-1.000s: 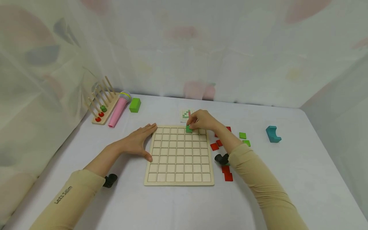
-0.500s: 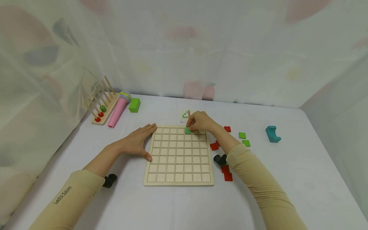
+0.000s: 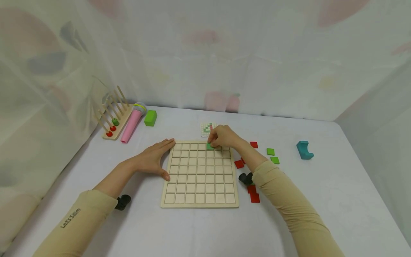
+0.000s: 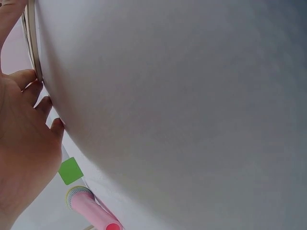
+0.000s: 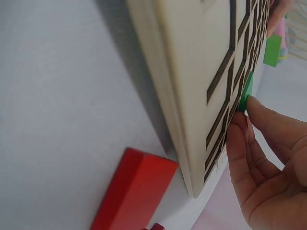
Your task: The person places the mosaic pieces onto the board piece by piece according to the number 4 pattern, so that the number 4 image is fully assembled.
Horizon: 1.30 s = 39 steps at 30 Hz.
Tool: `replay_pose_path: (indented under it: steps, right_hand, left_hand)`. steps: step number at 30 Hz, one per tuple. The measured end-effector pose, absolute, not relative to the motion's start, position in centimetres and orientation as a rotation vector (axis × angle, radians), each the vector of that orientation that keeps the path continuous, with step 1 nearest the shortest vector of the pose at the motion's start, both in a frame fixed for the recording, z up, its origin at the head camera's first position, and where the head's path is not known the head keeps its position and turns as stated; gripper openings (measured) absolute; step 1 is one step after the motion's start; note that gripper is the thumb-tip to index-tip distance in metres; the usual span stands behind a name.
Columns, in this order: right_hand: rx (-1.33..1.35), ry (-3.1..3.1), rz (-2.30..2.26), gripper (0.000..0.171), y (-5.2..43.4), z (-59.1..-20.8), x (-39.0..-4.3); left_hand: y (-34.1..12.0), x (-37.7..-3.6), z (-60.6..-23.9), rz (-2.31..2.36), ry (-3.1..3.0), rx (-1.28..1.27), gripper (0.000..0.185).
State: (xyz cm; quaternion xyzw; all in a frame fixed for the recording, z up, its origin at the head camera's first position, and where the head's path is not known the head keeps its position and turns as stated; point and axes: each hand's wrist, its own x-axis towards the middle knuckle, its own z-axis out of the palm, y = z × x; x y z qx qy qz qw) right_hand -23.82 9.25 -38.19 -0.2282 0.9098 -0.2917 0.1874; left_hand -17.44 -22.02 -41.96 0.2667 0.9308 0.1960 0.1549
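Note:
In the head view a square wooden grid board (image 3: 196, 178) lies flat. My right hand (image 3: 226, 136) pinches a green square tile (image 3: 210, 146) at a cell in the board's far row. The right wrist view shows that tile (image 5: 246, 91) by my thumb and fingertips, slightly tilted against the grid. Whether it sits fully in the cell is hard to tell. My left hand (image 3: 151, 157) rests along the board's left edge, thumb and fingers spread. Just behind the board lies a small pattern card (image 3: 207, 130), partly hidden by my right hand.
Several red tiles (image 3: 255, 197) lie right of the board, with green tiles (image 3: 270, 151) farther right. A teal curved block (image 3: 304, 150) stands at far right. At back left are a pegged wooden stand (image 3: 113, 132), a pink microphone (image 3: 131, 126) and a green block (image 3: 150, 118).
My right hand has lowered slightly, and the green tile has gone from tilted up to lying nearly flat at its far-row cell. The left hand stays in place.

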Motion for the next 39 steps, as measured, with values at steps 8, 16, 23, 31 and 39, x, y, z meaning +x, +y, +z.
replay_pose_path:
  steps: [8,16,23,31,39]
  right_hand:
    - [-0.665,2.565,-0.811,0.01,9.3,-38.2,-23.7]
    - [-0.667,2.544,-0.832,0.014,10.0,-38.1,-23.8]
    - [-0.661,2.579,-0.869,0.02,13.4,-37.6,-24.2]
    - [-0.557,2.611,-0.85,0.024,17.2,-37.5,-25.1]
    - [-0.555,2.535,-0.811,0.026,19.6,-37.7,-26.0]
  left_hand:
    - [-21.9,-17.4,-42.0,0.57,2.663,0.762,0.138]
    - [-21.9,-17.3,-41.8,0.55,2.666,0.763,0.137]
    - [-21.9,-17.3,-41.7,0.538,2.67,0.774,0.137]
    - [-22.0,-17.5,-41.8,0.526,2.67,0.755,0.138]
    - [-22.0,-17.5,-41.9,0.538,2.68,0.762,0.138]
